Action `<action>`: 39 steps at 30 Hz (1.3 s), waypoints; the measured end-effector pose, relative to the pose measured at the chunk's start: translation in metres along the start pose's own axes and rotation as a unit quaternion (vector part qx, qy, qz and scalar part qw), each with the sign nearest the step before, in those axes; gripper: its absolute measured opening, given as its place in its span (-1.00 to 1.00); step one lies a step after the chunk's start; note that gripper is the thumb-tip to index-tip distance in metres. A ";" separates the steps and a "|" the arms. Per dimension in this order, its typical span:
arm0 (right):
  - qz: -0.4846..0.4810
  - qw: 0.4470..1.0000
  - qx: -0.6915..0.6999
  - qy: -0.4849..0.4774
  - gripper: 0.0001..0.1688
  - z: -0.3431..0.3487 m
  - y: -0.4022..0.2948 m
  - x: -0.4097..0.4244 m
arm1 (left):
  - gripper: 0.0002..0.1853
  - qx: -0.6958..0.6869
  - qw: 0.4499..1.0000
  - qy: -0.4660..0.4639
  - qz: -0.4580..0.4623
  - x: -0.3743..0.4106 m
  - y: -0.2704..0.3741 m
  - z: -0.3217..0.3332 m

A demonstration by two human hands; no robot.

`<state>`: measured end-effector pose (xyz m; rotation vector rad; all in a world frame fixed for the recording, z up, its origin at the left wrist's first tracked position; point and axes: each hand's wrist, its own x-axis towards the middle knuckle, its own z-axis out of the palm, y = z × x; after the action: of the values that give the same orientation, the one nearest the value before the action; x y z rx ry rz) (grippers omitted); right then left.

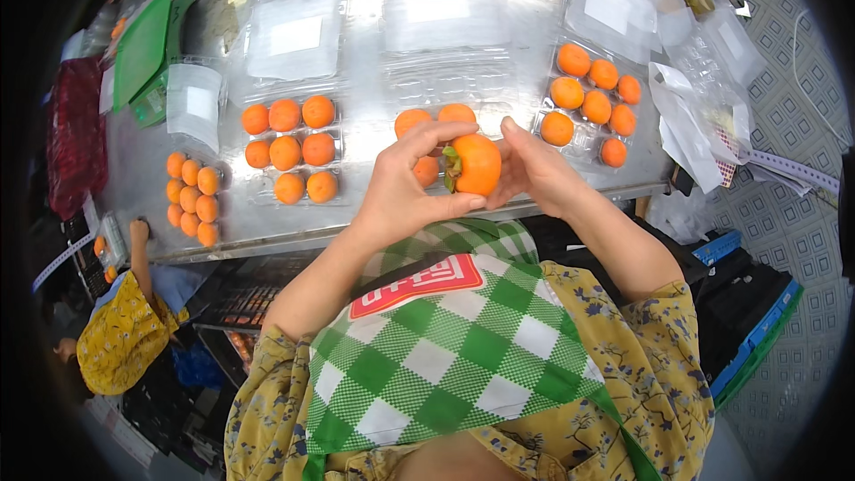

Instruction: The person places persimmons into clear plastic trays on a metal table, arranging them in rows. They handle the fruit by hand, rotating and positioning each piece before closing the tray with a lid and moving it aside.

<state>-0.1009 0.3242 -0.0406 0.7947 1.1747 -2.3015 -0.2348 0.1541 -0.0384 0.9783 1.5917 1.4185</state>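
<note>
An orange persimmon (478,164) with green leaves at its stem end is held in front of my chest, above the table's near edge. My left hand (417,174) curls around its leafy side, with the thumb below and the fingers above. My right hand (531,164) is at its other side, thumb raised, fingers partly hidden behind the fruit; whether they bear on it I cannot tell. Behind my hands lies a clear plastic tray (434,83) with several persimmons, partly covered. Another tray with persimmons (285,152) lies to the left, and one with persimmons (596,107) to the right.
A smaller-looking tray of persimmons (190,199) lies at the table's left end, near a green container (141,57). White plastic bags (691,120) lie at the right end of the metal table (364,90). A co-worker (127,334) is at the lower left; black crates (748,314) stand at the lower right.
</note>
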 end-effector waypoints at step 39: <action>-0.231 0.558 -0.694 0.393 -0.38 -0.136 0.054 -0.064 | -0.50 -0.353 0.876 -0.052 -0.325 -0.006 -0.019 0.023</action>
<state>0.0184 0.4153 -0.0944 0.7658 3.1061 -0.3435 -0.2119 0.1560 -0.0590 0.0565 1.0203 1.2604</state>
